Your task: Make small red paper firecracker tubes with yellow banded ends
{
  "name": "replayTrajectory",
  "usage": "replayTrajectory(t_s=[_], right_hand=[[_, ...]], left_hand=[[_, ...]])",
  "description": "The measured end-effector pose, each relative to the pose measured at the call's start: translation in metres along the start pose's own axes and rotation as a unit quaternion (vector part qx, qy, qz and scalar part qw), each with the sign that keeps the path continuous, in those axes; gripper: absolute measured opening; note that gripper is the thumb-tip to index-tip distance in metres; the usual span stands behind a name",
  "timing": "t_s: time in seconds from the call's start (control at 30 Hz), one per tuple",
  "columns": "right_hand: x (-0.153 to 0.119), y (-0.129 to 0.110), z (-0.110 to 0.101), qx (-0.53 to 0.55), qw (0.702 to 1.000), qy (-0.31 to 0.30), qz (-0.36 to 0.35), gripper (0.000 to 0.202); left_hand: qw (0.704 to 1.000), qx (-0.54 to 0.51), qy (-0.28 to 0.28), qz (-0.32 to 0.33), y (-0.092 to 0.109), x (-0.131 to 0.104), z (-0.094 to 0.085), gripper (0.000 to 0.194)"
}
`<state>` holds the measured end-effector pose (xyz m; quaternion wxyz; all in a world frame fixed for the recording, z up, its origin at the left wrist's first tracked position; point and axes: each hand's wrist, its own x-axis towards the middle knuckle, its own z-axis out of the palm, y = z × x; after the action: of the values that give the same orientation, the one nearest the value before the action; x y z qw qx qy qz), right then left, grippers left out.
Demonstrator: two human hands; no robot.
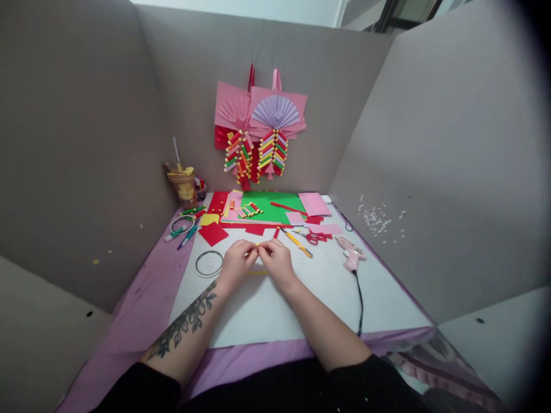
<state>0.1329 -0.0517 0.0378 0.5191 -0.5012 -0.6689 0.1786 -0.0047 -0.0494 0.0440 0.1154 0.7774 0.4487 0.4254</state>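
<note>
My left hand (236, 261) and my right hand (276, 261) meet over the middle of the white board (258, 321). Both have their fingertips pinched together around a small yellow piece of paper (258, 245), mostly hidden by the fingers. Just below the hands, a yellow paper strip (258, 273) lies on the board. Beyond the fingers are a small red paper piece (276, 233) and a yellow cutter knife (297, 243). Red-handled scissors (312, 237) rest a little to the right of the knife.
A pink glue gun (352, 255) with a black cable lies at right. Left are a roll of tape (209, 263), red paper (213, 233) and pens (188, 235). Behind lies green paper (275, 201) with small paper rolls (248, 210). Paper firecracker ornaments (273, 152) hang on the grey back panel.
</note>
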Motion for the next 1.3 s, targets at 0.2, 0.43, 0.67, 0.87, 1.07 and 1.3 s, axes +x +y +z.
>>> replayTrajectory(t_s=[0.2, 0.43, 0.67, 0.87, 1.07, 1.3], right_hand=[[0.001, 0.003, -0.001, 0.020, 1.000, 0.013, 0.008, 0.013], [0.000, 0.004, -0.001, 0.005, 0.999, 0.031, -0.018, 0.012], [0.003, 0.006, -0.004, 0.016, 1.000, -0.003, -0.012, 0.011], [0.003, 0.009, -0.001, -0.037, 0.999, -0.036, -0.019, 0.012], [0.003, 0.014, 0.005, -0.073, 0.995, -0.066, -0.017, 0.012], [0.005, 0.017, 0.002, -0.002, 0.999, -0.036, -0.017, 0.011]], left_hand=[[0.999, -0.008, 0.019, -0.029, -0.001, 0.001, 0.002, 0.015], [0.998, -0.006, 0.048, -0.028, -0.003, 0.001, 0.002, 0.013], [1.000, -0.007, -0.001, -0.012, -0.003, 0.001, 0.003, 0.016], [0.999, -0.007, -0.031, -0.017, -0.001, 0.001, 0.001, 0.014], [0.998, -0.037, -0.050, -0.030, -0.005, 0.001, 0.002, 0.013], [0.990, -0.062, -0.026, -0.124, -0.004, 0.001, 0.002, 0.015]])
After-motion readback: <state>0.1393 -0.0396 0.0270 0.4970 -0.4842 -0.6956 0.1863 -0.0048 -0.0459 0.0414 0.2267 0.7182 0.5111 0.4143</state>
